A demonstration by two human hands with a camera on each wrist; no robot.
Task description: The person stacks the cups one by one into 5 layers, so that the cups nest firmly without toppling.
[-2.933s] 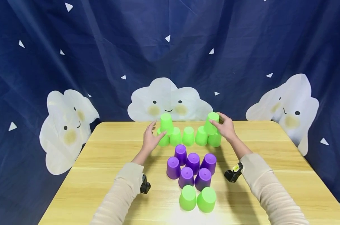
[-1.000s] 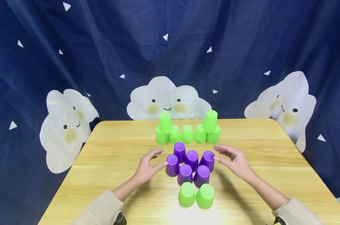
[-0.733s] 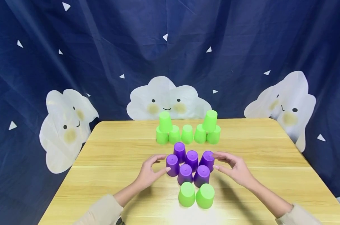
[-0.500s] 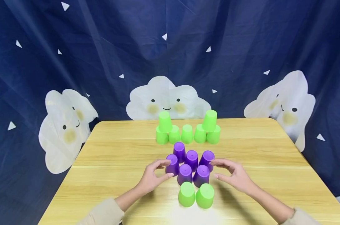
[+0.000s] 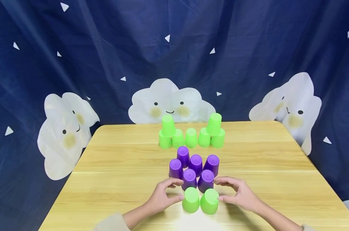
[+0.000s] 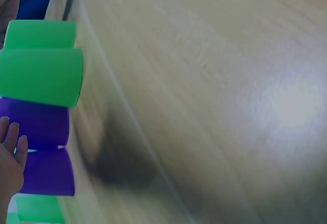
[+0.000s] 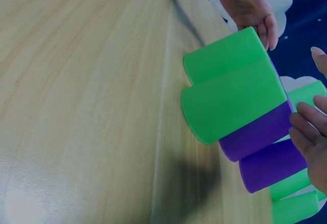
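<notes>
Two green cups stand upside down side by side at the front: a left one (image 5: 191, 200) and a right one (image 5: 210, 201). My left hand (image 5: 162, 196) is just left of the left cup, thumb and fingers spread apart, thumb tip at its edge. On the other side my right hand (image 5: 238, 194) has the same spread, its thumb tip by the right cup and fingertips near a purple cup (image 5: 206, 182). In the right wrist view the fingers (image 7: 309, 124) of the right hand are extended and hold nothing. Whether the thumbs touch the cups I cannot tell.
Behind the front pair stand several upside-down purple cups (image 5: 183, 157) in a cluster. Farther back runs a row of green cups (image 5: 191, 138), with one green cup (image 5: 168, 125) stacked at its left end and another (image 5: 213, 124) at its right. All are on a wooden table (image 5: 119, 166).
The right hand has let go of the upper right green cup, which now rests on the row. Both hands have come forward past the purple cups to the front green cups.
</notes>
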